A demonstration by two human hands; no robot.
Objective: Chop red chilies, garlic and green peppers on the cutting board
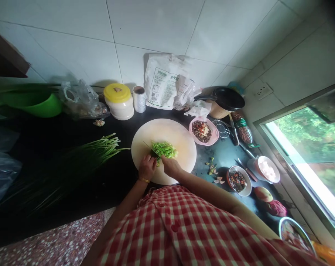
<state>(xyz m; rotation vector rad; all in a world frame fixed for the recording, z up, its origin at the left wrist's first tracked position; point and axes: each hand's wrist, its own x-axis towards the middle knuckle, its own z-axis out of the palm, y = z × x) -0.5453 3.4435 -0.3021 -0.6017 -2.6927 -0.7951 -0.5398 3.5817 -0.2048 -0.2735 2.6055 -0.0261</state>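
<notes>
A round pale cutting board point(181, 144) lies on the dark counter with a heap of chopped green vegetable point(164, 149) on it. My left hand point(146, 167), a gold bangle at the wrist, is closed round the handle of a knife point(151, 148) whose blade reaches into the greens. My right hand point(170, 165) is curled at the near edge of the heap, fingers pressed down on the greens.
Long green stalks point(95, 151) lie left of the board. A pink bowl of mixed bits point(203, 131), a black pan point(228, 98), small bowls point(238, 180), a yellow-lidded tub point(119, 100), a white bag point(163, 83) and a green basin point(42, 105) ring the counter. A window is at right.
</notes>
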